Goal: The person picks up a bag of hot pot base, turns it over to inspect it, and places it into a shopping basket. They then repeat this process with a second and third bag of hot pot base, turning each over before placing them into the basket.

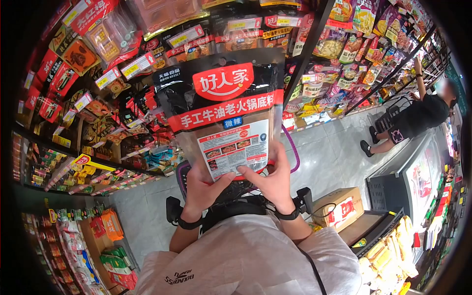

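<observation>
A black, red and clear packet of hotpot base (223, 110) is held upright in front of my chest, its printed label towards me. My left hand (202, 189) grips the packet's lower left corner, with the thumb lying over the front. On the lower right, my right hand (273, 181) grips it the same way, thumb on the white label. The other fingers of both hands are mostly hidden behind the packet. Black straps with small devices circle both wrists. Behind the packet, a purple handle-like loop (296, 150) shows beside my right hand.
Shelves of packets (132, 110) with price tags stand close ahead and to the left. Another person (418, 115) in dark clothes reaches towards shelves at the right. A freezer-like cabinet (408, 172) and a cardboard box (339, 209) stand at the right; grey floor tiles (329, 157) lie between.
</observation>
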`<control>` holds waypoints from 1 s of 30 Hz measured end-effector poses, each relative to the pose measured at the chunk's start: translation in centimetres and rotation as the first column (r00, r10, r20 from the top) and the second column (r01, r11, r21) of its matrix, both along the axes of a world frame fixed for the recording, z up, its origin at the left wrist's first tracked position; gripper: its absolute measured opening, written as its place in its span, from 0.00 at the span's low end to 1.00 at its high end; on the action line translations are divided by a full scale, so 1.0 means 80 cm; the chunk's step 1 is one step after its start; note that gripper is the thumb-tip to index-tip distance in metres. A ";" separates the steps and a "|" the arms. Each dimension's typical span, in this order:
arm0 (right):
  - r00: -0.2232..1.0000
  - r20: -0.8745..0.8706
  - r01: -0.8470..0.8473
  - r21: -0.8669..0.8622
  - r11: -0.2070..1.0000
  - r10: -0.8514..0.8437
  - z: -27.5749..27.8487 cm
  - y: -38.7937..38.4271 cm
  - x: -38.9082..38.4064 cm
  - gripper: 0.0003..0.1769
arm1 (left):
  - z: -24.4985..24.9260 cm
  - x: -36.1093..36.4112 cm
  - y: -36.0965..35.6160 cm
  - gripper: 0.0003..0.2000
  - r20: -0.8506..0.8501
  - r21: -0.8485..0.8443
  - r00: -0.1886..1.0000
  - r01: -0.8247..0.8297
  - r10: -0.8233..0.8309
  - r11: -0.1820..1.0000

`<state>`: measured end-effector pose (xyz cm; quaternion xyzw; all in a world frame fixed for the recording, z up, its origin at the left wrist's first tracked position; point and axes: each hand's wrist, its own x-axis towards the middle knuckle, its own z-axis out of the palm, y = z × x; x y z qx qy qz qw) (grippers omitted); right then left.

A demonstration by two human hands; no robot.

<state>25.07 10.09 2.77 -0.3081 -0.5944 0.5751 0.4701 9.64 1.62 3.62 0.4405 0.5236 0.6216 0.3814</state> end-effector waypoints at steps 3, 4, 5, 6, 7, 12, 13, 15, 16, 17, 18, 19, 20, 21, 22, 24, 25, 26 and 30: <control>0.998 -0.040 -0.044 -0.039 0.998 0.043 -0.002 0.000 0.002 0.35 | 0.004 -0.003 0.001 0.25 -0.005 0.001 1.000 0.003 -0.003 1.000; 0.998 -0.048 -0.049 -0.043 0.998 0.047 -0.004 0.000 0.003 0.34 | 0.001 -0.005 0.001 0.25 0.001 -0.004 1.000 0.009 -0.009 1.000; 0.997 -0.056 -0.053 -0.048 0.997 0.050 -0.005 0.000 0.004 0.32 | -0.001 -0.008 0.000 0.25 0.007 -0.010 1.000 0.014 -0.014 1.000; 0.996 -0.074 -0.057 -0.057 0.997 0.053 -0.004 -0.001 0.004 0.32 | -0.002 -0.008 0.000 0.25 0.012 -0.008 1.000 0.017 -0.017 1.000; 0.994 -0.093 -0.062 -0.064 0.996 0.056 -0.001 -0.002 0.004 0.31 | -0.003 -0.009 0.001 0.25 0.016 -0.005 1.000 0.019 -0.018 1.000; 0.993 -0.109 -0.058 -0.040 0.998 0.054 -0.001 -0.002 0.002 0.29 | 0.001 -0.012 0.000 0.24 0.010 0.022 0.999 0.036 -0.036 0.999; 0.992 -0.110 -0.066 -0.032 0.997 0.062 0.002 -0.003 0.003 0.29 | 0.001 -0.013 -0.001 0.24 0.002 0.022 0.999 0.041 -0.041 0.999; 0.992 -0.105 -0.077 -0.009 0.997 0.075 0.003 -0.002 0.004 0.30 | 0.002 -0.014 -0.002 0.24 0.014 0.024 0.999 0.047 -0.047 0.999; 0.992 -0.099 -0.080 0.006 0.997 0.080 0.002 -0.002 0.005 0.30 | 0.004 -0.014 -0.002 0.24 0.035 0.026 0.998 0.047 -0.048 0.999; 0.992 -0.094 -0.085 0.021 0.996 0.086 0.001 -0.001 0.005 0.30 | 0.006 -0.014 -0.002 0.24 0.055 0.028 0.997 0.046 -0.048 0.999; 0.991 -0.097 -0.092 0.020 0.996 0.093 0.001 -0.001 0.005 0.31 | 0.008 -0.014 -0.003 0.24 0.064 0.023 0.997 0.048 -0.049 0.999; 0.990 -0.100 -0.100 0.019 0.995 0.101 0.000 -0.001 0.005 0.31 | 0.010 -0.014 -0.004 0.24 0.073 0.016 0.996 0.048 -0.049 0.999; 0.989 -0.103 -0.108 0.018 0.994 0.109 0.000 -0.002 0.005 0.31 | 0.011 -0.015 -0.006 0.24 0.081 0.009 0.995 0.049 -0.049 0.999; 0.987 -0.106 -0.119 0.006 0.993 0.119 -0.002 -0.003 0.004 0.31 | 0.010 -0.017 -0.007 0.25 0.051 0.007 0.997 0.058 -0.058 0.998; 0.986 -0.108 -0.129 -0.005 0.992 0.128 -0.003 -0.003 0.004 0.32 | 0.008 -0.022 -0.009 0.25 0.020 0.005 0.998 0.067 -0.067 0.998; 0.983 -0.110 -0.146 -0.016 0.989 0.144 -0.004 -0.005 0.005 0.32 | 0.008 -0.024 -0.011 0.25 0.020 0.009 0.998 0.063 -0.063 0.998; 0.982 -0.112 -0.153 -0.017 0.988 0.150 -0.003 -0.005 0.004 0.32 | 0.010 -0.023 -0.011 0.25 0.048 0.014 0.998 0.050 -0.050 0.999; 0.981 -0.115 -0.160 -0.018 0.987 0.157 -0.003 -0.006 0.003 0.33 | 0.011 -0.022 -0.011 0.26 0.075 0.019 0.997 0.035 -0.036 0.999; 0.971 -0.163 -0.182 -0.017 0.983 0.177 -0.002 -0.009 -0.001 0.32 | 0.013 -0.021 -0.015 0.26 0.118 0.044 0.992 0.035 -0.040 0.998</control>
